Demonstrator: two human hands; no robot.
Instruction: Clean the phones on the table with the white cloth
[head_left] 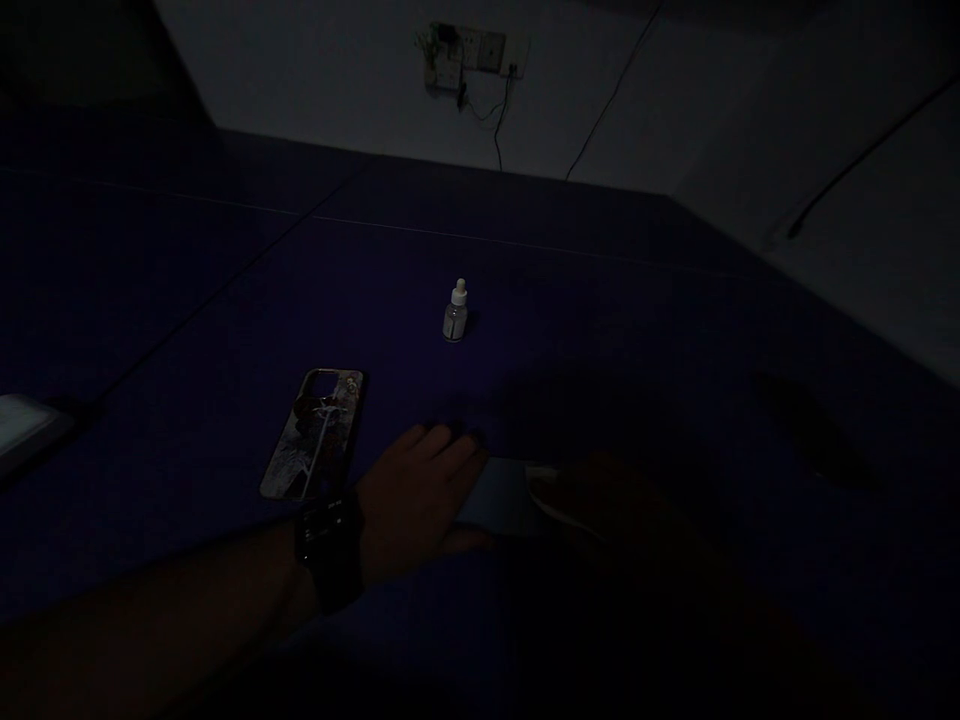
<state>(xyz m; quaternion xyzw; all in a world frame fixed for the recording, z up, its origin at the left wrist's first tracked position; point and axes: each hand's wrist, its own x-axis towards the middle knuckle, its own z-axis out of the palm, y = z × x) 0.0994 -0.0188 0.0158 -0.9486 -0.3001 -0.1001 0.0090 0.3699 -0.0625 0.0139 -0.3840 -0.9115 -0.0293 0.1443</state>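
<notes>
The picture is very dark. My left hand (420,500), with a black smartwatch (328,545) at the wrist, grips the left end of a flat, smooth, bluish slab that looks like a phone (499,495). At the slab's right end, my right hand (607,500) is barely visible in shadow. Its fingers press a thin white piece, cloth or tissue (551,505), against the slab. Left of my left hand lies a patterned phone case (315,435) with a camera cutout. Beyond my hands a small dropper bottle (454,315) with a white top stands upright.
The dark blue surface (397,280) stretches to a pale wall (322,80). Sockets (472,50) with plugs and hanging cables (502,120) are on that wall. A white object (26,430) sits at the left edge. A dim dark flat shape (814,430) lies at right.
</notes>
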